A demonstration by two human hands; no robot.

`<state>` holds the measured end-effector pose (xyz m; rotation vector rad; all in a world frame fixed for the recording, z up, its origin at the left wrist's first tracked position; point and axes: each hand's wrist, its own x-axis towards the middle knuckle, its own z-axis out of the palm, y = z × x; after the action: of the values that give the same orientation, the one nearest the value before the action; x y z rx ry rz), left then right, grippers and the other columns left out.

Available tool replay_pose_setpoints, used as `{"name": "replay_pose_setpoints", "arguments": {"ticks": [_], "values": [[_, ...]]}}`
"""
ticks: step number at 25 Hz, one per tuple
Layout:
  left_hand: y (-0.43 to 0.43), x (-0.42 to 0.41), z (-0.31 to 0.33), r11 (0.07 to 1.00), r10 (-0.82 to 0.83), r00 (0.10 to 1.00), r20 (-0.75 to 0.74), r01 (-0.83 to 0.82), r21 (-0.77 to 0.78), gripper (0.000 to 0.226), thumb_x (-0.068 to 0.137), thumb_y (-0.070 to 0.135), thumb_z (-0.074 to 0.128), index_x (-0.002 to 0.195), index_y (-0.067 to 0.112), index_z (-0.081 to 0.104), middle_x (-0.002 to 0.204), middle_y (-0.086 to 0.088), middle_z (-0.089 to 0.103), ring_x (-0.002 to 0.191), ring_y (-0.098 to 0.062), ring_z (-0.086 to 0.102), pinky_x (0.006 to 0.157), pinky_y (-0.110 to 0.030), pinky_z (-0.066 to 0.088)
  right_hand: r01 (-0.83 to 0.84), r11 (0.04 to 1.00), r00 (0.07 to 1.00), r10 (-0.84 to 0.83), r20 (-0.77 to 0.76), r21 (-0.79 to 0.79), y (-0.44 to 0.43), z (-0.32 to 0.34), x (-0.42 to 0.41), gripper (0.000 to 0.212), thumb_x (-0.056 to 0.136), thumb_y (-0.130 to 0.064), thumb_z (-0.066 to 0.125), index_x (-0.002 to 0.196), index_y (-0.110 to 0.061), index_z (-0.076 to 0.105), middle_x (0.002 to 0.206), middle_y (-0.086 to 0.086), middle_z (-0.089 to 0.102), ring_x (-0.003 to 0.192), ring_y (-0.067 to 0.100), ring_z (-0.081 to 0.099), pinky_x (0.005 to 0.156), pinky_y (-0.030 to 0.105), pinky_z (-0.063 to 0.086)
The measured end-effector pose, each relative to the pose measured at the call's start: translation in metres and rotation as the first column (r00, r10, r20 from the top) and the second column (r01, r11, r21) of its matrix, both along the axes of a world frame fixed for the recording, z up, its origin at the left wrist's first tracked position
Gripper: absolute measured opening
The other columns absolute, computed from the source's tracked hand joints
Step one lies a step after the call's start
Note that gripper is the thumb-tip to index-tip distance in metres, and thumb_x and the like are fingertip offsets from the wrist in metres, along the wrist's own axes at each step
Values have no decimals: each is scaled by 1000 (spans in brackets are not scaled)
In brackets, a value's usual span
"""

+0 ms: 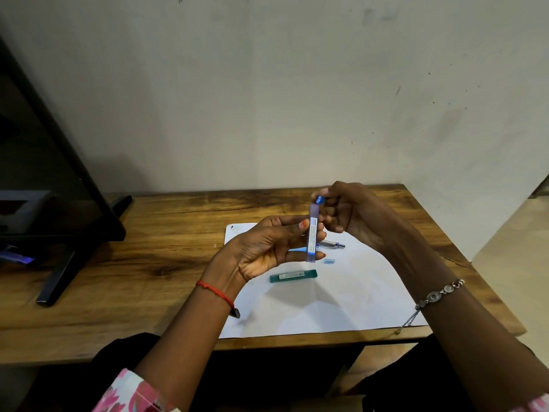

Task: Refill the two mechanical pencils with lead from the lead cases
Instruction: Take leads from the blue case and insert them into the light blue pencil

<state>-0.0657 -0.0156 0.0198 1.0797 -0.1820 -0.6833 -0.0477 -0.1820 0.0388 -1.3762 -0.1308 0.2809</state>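
My left hand (267, 248) holds a purple lead case (313, 233) upright above the white paper (341, 298). Its blue cap (320, 200) at the top is pinched by the fingers of my right hand (344, 209). A green lead case (293, 275) lies flat on the paper just below my left hand. Behind the purple case lies a silver mechanical pencil (332, 244), partly hidden by my fingers. A light blue pencil (298, 249) shows between my left fingers. A small light blue piece (329, 261) rests on the paper beside them.
The wooden table (148, 263) stands against a pale wall. A dark monitor on a black stand (59, 233) takes up the table's left end. A dark small object (234, 313) lies at the paper's left edge under my left wrist.
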Motion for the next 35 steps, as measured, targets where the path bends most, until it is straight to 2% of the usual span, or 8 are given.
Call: {"name": "replay_pose_setpoints", "arguments": {"ticks": [2,5,9,13,18,24,29,35], "values": [[0,3,-3,1000,12,1000,-14,-12,10,34,85,5,46,68,7,76,64,-5,72,63,-10,70,57,-29,59,-36,999,996,37,-81,21,-2,0,1,24,85,-8,43,74,-4,64,61,6,59,44,9,48,41,18,35],[1,7,-7,999,33,999,-35,-33,15,42,91,2,40,69,5,75,65,-7,72,63,-11,70,55,-28,58,-72,996,996,70,-50,-43,-6,-4,3,13,78,-12,58,74,-4,68,66,4,62,48,8,48,44,16,38],[1,10,-12,996,79,995,-65,-76,50,37,91,3,43,70,4,74,66,-8,72,64,-12,71,54,-28,58,-77,990,997,77,-1,-121,-9,-13,8,14,86,-2,53,81,3,66,64,1,67,50,6,48,43,15,36],[2,10,-14,985,148,981,-122,-136,108,21,90,5,48,86,-1,67,66,-8,72,62,-12,70,54,-26,58,-51,991,998,47,-40,-124,-9,-22,12,11,85,2,55,82,4,65,69,7,66,51,8,51,45,16,41],[6,7,-13,980,170,959,-229,-140,141,29,88,6,52,68,0,74,65,-10,71,56,-13,68,50,-20,56,-60,992,993,49,-109,-108,-11,-33,10,11,85,2,55,87,4,66,62,3,69,52,8,57,49,15,48],[16,9,-8,953,264,920,-291,-202,226,23,88,-1,49,74,-5,68,59,-15,69,49,-14,68,39,-15,49,-148,984,960,120,-252,-97,-11,-41,5,13,86,2,55,91,4,66,67,7,72,61,11,67,54,15,52],[19,9,-8,952,258,916,-306,-187,243,19,91,1,45,83,-4,61,59,-16,69,47,-14,67,39,-13,49,-112,993,923,112,-368,22,-9,-45,5,16,87,7,50,88,7,66,70,11,73,63,14,71,54,16,54],[19,10,-10,958,154,954,-258,-80,275,15,88,8,54,86,-2,65,67,-10,72,52,-10,66,46,-14,53,-132,991,930,134,-343,29,-14,-40,5,34,88,9,47,69,-1,75,71,8,74,65,12,71,61,16,56]]}}
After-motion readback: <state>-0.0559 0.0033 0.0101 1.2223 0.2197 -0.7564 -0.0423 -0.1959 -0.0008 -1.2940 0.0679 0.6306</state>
